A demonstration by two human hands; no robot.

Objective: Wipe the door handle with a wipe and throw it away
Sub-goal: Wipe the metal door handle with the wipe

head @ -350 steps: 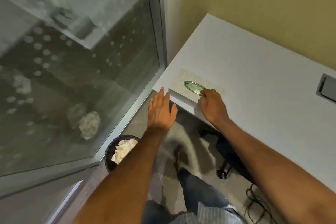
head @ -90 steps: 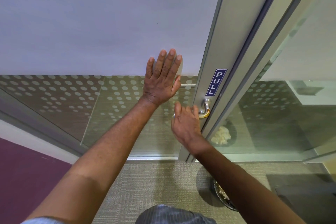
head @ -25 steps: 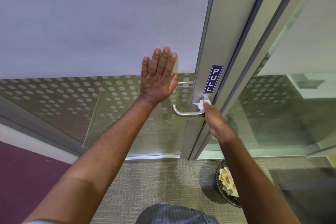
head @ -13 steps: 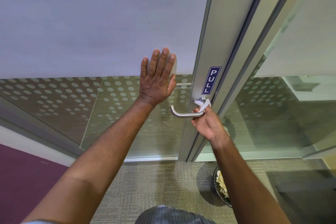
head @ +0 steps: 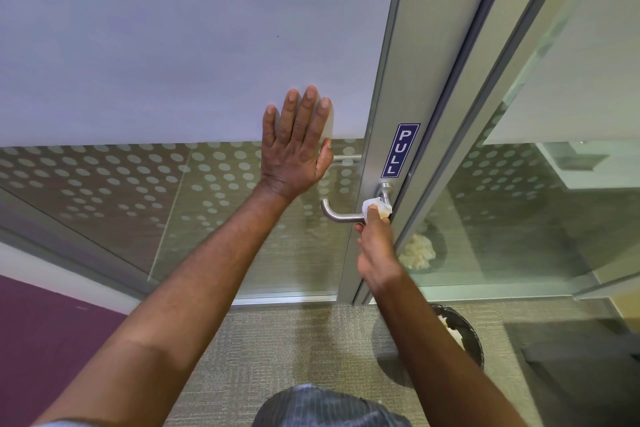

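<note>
Bin (head: 476, 347) on carpet (head: 294, 340), partly hidden by R arm. R hand (head: 375, 250) pinches wipe (head: 377, 206) against door handle (head: 341, 215), near its base; grip prob. fingertips only. L hand (head: 294, 152) flat, fingers spread, on frosted glass door (head: 173, 45).

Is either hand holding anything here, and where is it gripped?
Right hand pinches a bunched wipe in its fingertips against the door handle; left hand holds nothing.

Count: two hands (left (head: 294, 149), right (head: 375, 250)), one wipe (head: 375, 206), one handle (head: 341, 215), one PULL sign (head: 400, 150), one door (head: 190, 45), one bin (head: 462, 340) with its one reflection (head: 420, 248) in the glass.
</note>
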